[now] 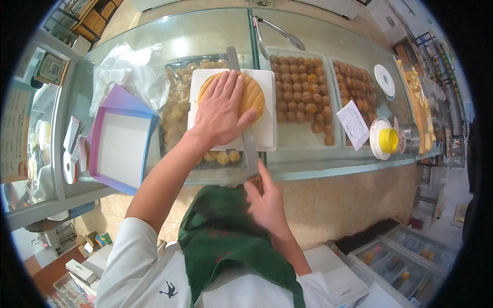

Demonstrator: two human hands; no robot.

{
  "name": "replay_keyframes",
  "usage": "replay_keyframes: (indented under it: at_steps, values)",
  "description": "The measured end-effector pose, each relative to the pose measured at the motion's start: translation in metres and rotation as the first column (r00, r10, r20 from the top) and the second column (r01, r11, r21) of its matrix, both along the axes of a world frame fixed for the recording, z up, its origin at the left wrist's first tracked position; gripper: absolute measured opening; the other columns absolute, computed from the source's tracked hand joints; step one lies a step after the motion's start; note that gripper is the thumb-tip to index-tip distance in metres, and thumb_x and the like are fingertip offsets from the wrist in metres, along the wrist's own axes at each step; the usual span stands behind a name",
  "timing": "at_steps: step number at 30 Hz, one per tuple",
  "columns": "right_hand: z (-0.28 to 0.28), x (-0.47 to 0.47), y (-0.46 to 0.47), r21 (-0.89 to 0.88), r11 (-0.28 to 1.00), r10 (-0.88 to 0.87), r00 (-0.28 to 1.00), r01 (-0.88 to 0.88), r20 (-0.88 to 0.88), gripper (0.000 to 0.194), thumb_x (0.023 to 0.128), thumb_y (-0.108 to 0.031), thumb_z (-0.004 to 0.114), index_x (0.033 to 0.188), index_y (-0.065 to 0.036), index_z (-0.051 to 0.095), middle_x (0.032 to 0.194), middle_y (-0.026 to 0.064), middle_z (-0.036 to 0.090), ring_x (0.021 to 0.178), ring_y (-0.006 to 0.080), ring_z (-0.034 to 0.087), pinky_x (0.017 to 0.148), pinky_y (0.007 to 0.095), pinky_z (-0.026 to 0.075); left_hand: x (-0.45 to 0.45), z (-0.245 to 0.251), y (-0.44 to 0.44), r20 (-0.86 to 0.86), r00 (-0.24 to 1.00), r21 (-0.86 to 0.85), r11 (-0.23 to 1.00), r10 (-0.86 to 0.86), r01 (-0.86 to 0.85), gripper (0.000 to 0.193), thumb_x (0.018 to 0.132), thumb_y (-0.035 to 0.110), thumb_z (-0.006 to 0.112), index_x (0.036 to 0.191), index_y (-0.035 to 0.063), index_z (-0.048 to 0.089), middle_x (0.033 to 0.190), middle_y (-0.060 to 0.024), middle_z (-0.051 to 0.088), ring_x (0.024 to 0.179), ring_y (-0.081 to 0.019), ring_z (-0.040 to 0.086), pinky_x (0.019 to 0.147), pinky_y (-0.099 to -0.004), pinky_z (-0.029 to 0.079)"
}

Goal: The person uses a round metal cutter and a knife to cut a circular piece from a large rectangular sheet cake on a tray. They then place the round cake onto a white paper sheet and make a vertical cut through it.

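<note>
My left hand [222, 106] lies flat on top of a round golden cake [254, 92], its fingers slightly spread. The cake rests on a white cutting board [267, 134]. In my right hand [267, 196] is the wooden handle of a long knife [250, 148]. The blade runs away from me across the board, hidden in part by the cake and my left hand, and its tip shows beyond the cake's far edge. Whether the blade is in the cake or below it, I cannot tell.
The board sits on a glass counter [300, 165]. Left are an open purple-blue box [121, 146] and plastic bags [127, 73]. Right are trays of round brown pastries [300, 88], metal tongs [275, 29], a written paper [353, 125] and a yellow tape roll [388, 140].
</note>
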State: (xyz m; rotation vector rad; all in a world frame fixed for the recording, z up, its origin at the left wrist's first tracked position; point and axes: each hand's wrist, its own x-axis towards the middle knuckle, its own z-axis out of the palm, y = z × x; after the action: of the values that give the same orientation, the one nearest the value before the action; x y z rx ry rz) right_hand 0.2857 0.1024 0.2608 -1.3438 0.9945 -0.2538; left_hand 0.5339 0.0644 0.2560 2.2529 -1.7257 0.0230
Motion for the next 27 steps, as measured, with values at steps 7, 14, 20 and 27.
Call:
replay_keyframes:
  at_steps: [7,14,20,27]
  values:
    - [-0.002,-0.015,0.010,-0.019,1.000,-0.020,1.000,0.020,0.012,0.069,0.104,-0.016,0.068,0.164,-0.006,0.037,0.084,0.0035,0.066,0.064,0.0084,0.057,0.053,0.0271,0.053,0.020,-0.014,0.014,-0.664,0.747,-0.432,0.798,0.033,-0.420,0.076,0.094,0.005,0.073,0.159,-0.0053,0.035,0.163,-0.0242,0.042,0.151,-0.0353,0.042,0.126,-0.0429,0.034]
    - [0.004,-0.022,0.016,-0.001,1.000,-0.010,1.000,0.010,-0.022,0.068,0.104,-0.014,0.067,0.164,-0.005,0.036,0.085,0.0025,0.066,0.064,0.0081,0.056,0.054,0.0264,0.052,0.015,-0.054,0.008,-0.940,0.302,-0.326,0.673,-0.158,-0.664,0.071,0.097,-0.003,0.067,0.159,-0.0052,0.032,0.161,-0.0211,0.045,0.146,-0.0272,0.047,0.123,-0.0370,0.040]
    - [0.005,-0.002,0.004,0.001,1.000,0.024,0.999,-0.024,-0.036,0.068,0.104,-0.014,0.065,0.164,-0.004,0.036,0.080,0.0030,0.064,0.060,0.0096,0.056,0.056,0.0276,0.051,0.016,-0.056,0.008,-0.937,0.315,-0.326,0.693,-0.148,-0.643,0.072,0.095,-0.002,0.065,0.158,-0.0099,0.031,0.157,-0.0234,0.048,0.144,-0.0283,0.049,0.122,-0.0379,0.039]
    - [0.009,-0.003,0.011,0.007,0.998,0.056,0.997,-0.056,-0.060,0.067,0.104,-0.016,0.067,0.163,-0.003,0.038,0.078,0.0041,0.065,0.060,0.0098,0.056,0.055,0.0298,0.050,0.013,-0.048,0.008,-0.951,0.261,-0.303,0.667,-0.166,-0.681,0.069,0.101,0.005,0.061,0.160,-0.0091,0.028,0.160,-0.0231,0.045,0.147,-0.0284,0.046,0.124,-0.0378,0.035]
